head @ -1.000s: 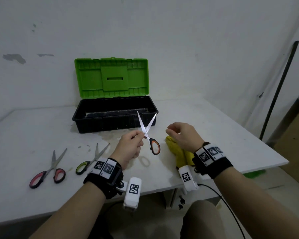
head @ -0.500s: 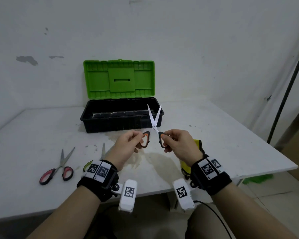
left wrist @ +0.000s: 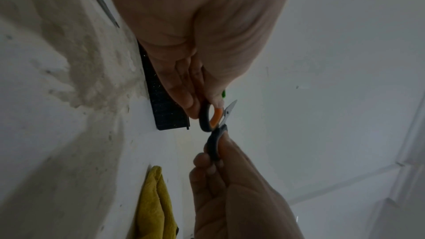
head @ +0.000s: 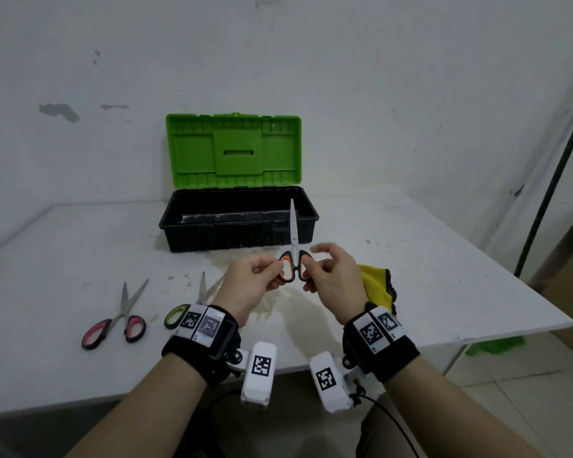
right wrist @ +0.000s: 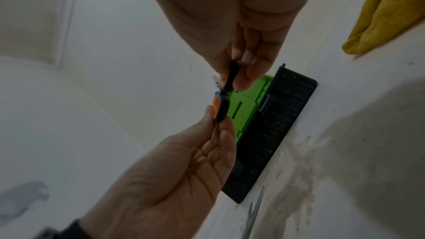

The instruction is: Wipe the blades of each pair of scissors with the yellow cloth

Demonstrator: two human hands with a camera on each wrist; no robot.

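Orange-handled scissors [head: 292, 251] stand upright above the table, blades together and pointing up. My left hand [head: 255, 279] pinches the left handle loop [left wrist: 208, 117]. My right hand [head: 328, 279] pinches the right handle loop [right wrist: 230, 77], with its index finger raised. The yellow cloth [head: 376, 285] lies on the table just right of my right hand, also in the left wrist view [left wrist: 156, 204] and the right wrist view [right wrist: 386, 12]. Red-handled scissors [head: 116, 317] and green-handled scissors [head: 192, 302] lie on the table to the left, the green pair partly behind my left wrist.
An open toolbox [head: 239, 219] with a black base and raised green lid [head: 234, 152] sits behind the hands. The white table [head: 444, 276] ends close behind my wrists and at the right. A dark pole [head: 553, 180] leans on the right wall.
The scissors' blades have come together from a spread V. One second ago only my left hand held them; my right hand left the cloth and took the other handle.
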